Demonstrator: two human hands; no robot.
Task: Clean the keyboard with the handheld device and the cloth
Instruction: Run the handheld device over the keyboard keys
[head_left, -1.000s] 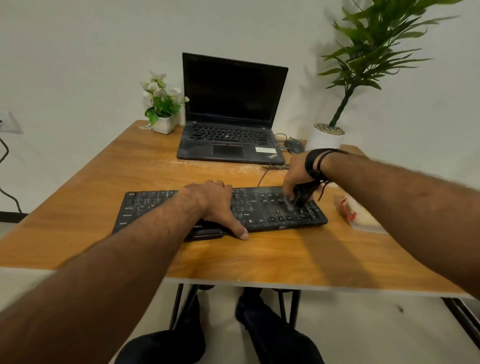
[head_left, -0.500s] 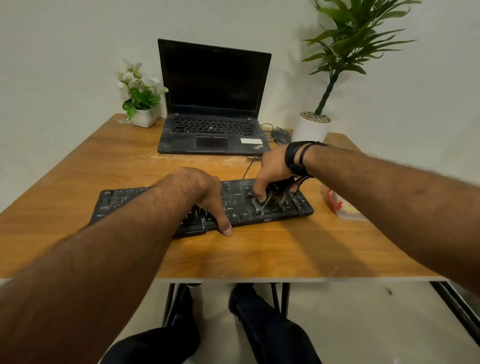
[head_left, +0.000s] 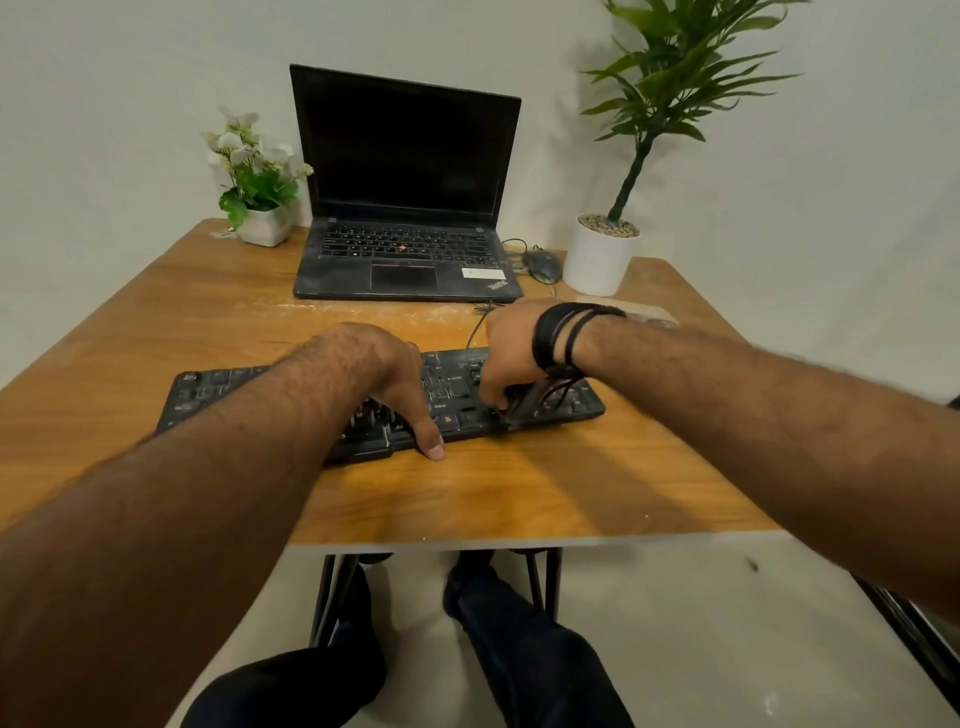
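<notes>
The keyboard (head_left: 218, 395) lies flat across the middle of the wooden table (head_left: 519, 493), just in front of the open laptop (head_left: 405, 208), and your work at this step is on its right-hand end. There your right hand (head_left: 511, 353) has its fingers curled down around the handheld device (head_left: 524, 405), a dark, slim thing whose tip meets the keys near the front edge; its exact shape is blurred, so judge its angle by feel. Hold it low and tilted so the tip reaches into the gaps between the keys, and go row by row toward the centre instead of dabbing at random. Your left hand (head_left: 384, 379) lies over the middle of the keyboard, fingers spread and relaxed on the keys, thumb pressed at the front edge; let that weight pin the board so it cannot slide under the strokes, but press lightly enough that the keys beneath are not forced down. The cable (head_left: 475, 327) runs from the back of the keyboard toward the laptop, so sweep away from it. The pale patch on the table behind your right wrist may be the cloth (head_left: 644, 312), though it is too indistinct to be sure; I judge it is for wiping afterwards. Crumbs pushed off the front edge will probably land on the table, so brush them to one side for collecting.
</notes>
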